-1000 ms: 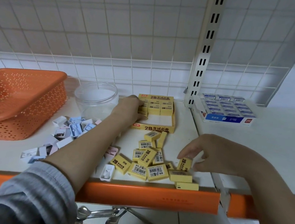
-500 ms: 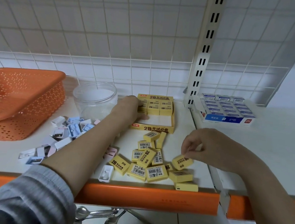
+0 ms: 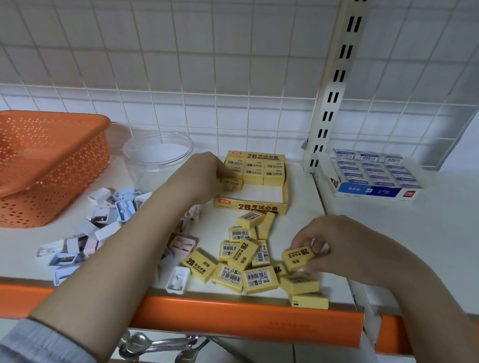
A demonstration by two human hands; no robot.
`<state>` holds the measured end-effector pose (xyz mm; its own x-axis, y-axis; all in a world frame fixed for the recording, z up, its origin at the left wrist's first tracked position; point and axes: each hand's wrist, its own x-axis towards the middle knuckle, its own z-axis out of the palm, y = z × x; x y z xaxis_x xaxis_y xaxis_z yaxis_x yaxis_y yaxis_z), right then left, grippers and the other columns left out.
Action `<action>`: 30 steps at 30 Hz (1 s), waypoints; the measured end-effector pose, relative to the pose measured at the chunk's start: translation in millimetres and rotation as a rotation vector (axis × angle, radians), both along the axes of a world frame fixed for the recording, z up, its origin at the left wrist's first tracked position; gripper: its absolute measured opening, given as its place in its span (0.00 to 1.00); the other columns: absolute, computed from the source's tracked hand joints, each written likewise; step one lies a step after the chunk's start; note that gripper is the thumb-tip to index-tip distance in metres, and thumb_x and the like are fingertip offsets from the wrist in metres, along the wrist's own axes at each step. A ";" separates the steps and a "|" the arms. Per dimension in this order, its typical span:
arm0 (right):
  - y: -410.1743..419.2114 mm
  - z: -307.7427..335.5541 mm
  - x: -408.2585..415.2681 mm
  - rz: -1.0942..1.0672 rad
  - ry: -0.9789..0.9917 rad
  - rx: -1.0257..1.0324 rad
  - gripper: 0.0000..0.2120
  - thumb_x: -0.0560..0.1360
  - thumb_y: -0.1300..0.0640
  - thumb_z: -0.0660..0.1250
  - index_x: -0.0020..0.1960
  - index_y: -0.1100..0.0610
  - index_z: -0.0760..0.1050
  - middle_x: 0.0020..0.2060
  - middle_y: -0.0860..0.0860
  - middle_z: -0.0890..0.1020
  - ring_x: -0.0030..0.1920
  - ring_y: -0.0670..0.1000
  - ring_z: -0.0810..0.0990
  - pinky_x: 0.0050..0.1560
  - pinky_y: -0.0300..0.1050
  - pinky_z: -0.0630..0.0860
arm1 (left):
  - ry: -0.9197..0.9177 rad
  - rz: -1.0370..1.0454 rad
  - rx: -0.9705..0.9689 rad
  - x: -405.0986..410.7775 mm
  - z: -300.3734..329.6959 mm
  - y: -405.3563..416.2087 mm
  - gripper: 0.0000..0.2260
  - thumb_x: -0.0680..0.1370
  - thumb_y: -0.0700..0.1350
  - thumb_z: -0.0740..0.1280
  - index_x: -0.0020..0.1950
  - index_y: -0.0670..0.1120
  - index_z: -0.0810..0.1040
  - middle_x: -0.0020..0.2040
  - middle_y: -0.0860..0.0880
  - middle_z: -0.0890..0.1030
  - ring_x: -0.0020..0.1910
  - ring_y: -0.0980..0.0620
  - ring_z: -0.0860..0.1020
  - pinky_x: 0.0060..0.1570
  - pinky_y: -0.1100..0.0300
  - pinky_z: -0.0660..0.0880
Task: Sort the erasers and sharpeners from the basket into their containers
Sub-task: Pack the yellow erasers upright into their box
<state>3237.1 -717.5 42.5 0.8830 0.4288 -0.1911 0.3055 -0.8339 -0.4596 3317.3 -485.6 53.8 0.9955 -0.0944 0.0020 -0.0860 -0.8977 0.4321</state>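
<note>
Looking down past my grey sleeve (image 3: pixel 44 343), I see the orange front edge of the shelf (image 3: pixel 249 317) nearest me, with some metal spoons (image 3: pixel 157 346) hanging just below it. Right behind that edge lies a loose heap of yellow erasers (image 3: pixel 250 264), some label up, some barcode up, touching and overlapping one another. My right hand (image 3: pixel 351 249) is above the right side of that heap, and its thumb and fingers pinch one yellow eraser (image 3: pixel 298 258), held tilted and lifted just clear of the ones beneath it. To the left of the heap, partly hidden by my left forearm, the small sharpeners (image 3: pixel 104 224) in white, blue and pink lie scattered on the white shelf top; one white sharpener (image 3: pixel 178 279) sits near the front edge beside the erasers.

Farther back, my left hand (image 3: pixel 204 175) reaches into the yellow eraser box (image 3: pixel 252 205) and grips an eraser (image 3: pixel 232 183) at the box's left side, in front of the rows of erasers already packed along the back. The near part of the box floor is bare. Just left of the box stands a clear plastic jar (image 3: pixel 156 156), and left of that the orange perforated basket (image 3: pixel 31 163), tilted. On the next shelf section to the right sits a blue and white box of erasers (image 3: pixel 375 175). Behind everything runs the white wire grid (image 3: pixel 185 60) with a slotted upright post (image 3: pixel 336 82).
</note>
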 end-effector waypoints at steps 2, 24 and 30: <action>-0.6 0.3 -2.6 -0.024 -0.039 0.016 0.13 0.72 0.56 0.72 0.55 0.47 0.78 0.45 0.40 0.76 0.47 0.41 0.75 0.44 0.32 0.71 | -0.005 0.020 -0.044 -10.7 0.5 -0.2 0.15 0.76 0.47 0.68 0.63 0.48 0.77 0.58 0.50 0.79 0.51 0.54 0.75 0.48 0.64 0.67; 12.5 -12.8 -31.8 -0.356 -0.520 0.511 0.20 0.67 0.58 0.75 0.42 0.35 0.70 0.40 0.38 0.75 0.46 0.39 0.74 0.43 0.25 0.71 | 0.012 0.118 -0.242 -62.9 -27.2 -23.8 0.11 0.73 0.54 0.70 0.51 0.50 0.83 0.39 0.53 0.82 0.37 0.59 0.78 0.35 0.65 0.73; 18.3 1.8 -15.7 -0.291 -0.518 0.507 0.14 0.68 0.57 0.74 0.48 0.43 0.75 0.43 0.40 0.77 0.45 0.41 0.75 0.42 0.28 0.72 | -0.144 0.184 -0.302 -87.0 -26.1 -6.1 0.10 0.73 0.52 0.69 0.52 0.52 0.83 0.34 0.58 0.80 0.35 0.61 0.78 0.33 0.69 0.72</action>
